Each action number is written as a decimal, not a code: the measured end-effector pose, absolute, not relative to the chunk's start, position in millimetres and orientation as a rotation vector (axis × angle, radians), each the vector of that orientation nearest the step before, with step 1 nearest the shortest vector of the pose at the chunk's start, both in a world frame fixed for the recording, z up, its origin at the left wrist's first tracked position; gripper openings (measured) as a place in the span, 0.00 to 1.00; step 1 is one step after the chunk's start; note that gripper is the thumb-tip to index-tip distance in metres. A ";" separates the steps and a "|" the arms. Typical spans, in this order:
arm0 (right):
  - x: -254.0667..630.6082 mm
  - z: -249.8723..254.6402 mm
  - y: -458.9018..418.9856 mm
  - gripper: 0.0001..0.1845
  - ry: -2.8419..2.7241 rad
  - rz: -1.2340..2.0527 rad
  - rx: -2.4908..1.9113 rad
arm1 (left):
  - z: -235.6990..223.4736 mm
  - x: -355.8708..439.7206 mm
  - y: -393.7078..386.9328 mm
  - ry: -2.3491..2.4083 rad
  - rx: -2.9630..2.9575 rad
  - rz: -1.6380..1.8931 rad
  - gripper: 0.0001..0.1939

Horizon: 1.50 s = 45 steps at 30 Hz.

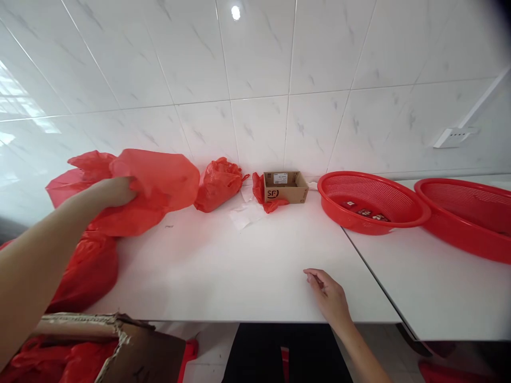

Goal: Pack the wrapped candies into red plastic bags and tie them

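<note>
Head view: the left hand (pixel 120 192) is gripping a thin red plastic bag (pixel 165 173) at the left of the frame.

Its fingers are bunching the film, their tips hiding in the folds, while the bag is billowing above the white table (pixel 275 260), overlapping other red bags (pixel 93 266) at the left edge. The right hand (pixel 330 298) is hovering over or resting on the tabletop, lower right of centre; contact is hard to tell. Its fingers are curling loosely, index fingertip and thumb leaving a small gap, and are holding nothing visible. An SF cardboard box (pixel 293 196) is sitting near the centre, left of a red mesh basket (pixel 359 223).
</note>
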State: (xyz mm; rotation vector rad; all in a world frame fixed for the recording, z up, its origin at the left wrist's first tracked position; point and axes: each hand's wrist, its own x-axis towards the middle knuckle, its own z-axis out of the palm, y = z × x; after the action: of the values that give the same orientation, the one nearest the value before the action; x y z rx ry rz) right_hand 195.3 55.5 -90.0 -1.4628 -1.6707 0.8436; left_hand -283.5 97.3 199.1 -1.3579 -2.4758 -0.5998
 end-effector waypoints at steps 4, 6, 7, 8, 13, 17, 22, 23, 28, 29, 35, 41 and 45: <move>196.7 -91.4 55.7 0.21 -1.649 0.868 -1.449 | 209.0 -282.6 77.7 -2.708 -1.407 -0.391 0.10; 194.3 -89.1 58.0 0.21 -1.598 0.920 -1.439 | 211.1 -262.3 59.4 -2.695 -1.449 -0.484 0.13; 191.5 -85.7 59.4 0.21 -1.553 0.972 -1.422 | 209.3 -245.4 51.7 -2.687 -1.495 -0.566 0.15; 187.2 -80.3 60.6 0.21 -1.500 1.043 -1.389 | 204.7 -224.6 46.4 -2.633 -1.637 -0.859 0.18; 151.1 -30.0 55.7 0.25 -1.372 1.373 -1.040 | 135.3 -102.0 54.7 -2.516 -2.472 -1.769 0.22; 130.9 -8.1 48.3 0.28 -1.365 1.455 -0.866 | 52.9 -39.3 58.1 -2.438 -2.518 -2.333 0.25; 147.0 -31.0 55.2 0.11 -1.298 1.379 -0.961 | -18.7 -34.4 37.6 -2.460 -2.118 -2.651 0.22; 153.8 -35.4 58.4 0.10 -1.237 1.315 -0.998 | -26.4 -41.5 34.2 -2.479 -2.000 -2.661 0.20; 186.6 -36.8 75.7 0.08 -0.879 1.187 -0.957 | -39.1 -83.4 26.0 -2.509 -1.518 -2.586 0.16; 191.8 -35.0 78.4 0.08 -0.823 1.200 -0.928 | -37.6 -87.7 24.4 -2.517 -1.491 -2.548 0.16; 205.4 -24.1 81.2 0.07 -0.833 1.074 -0.978 | -14.3 -45.6 -2.4 -2.363 -1.542 -2.239 0.19; 177.5 8.2 62.3 0.09 -1.319 1.042 -0.954 | -2.8 33.4 -2.6 -2.025 -2.380 -1.618 0.44; 186.5 11.0 71.2 0.14 -1.453 1.042 -0.999 | 0.8 12.4 22.6 -2.509 -2.340 -1.926 0.22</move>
State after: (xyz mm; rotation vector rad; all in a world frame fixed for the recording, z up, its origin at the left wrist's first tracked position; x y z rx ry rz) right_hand 186.5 71.2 11.0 -0.9987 -1.4533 1.0421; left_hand 12.4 22.6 0.8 -2.3400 -2.5085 -1.9260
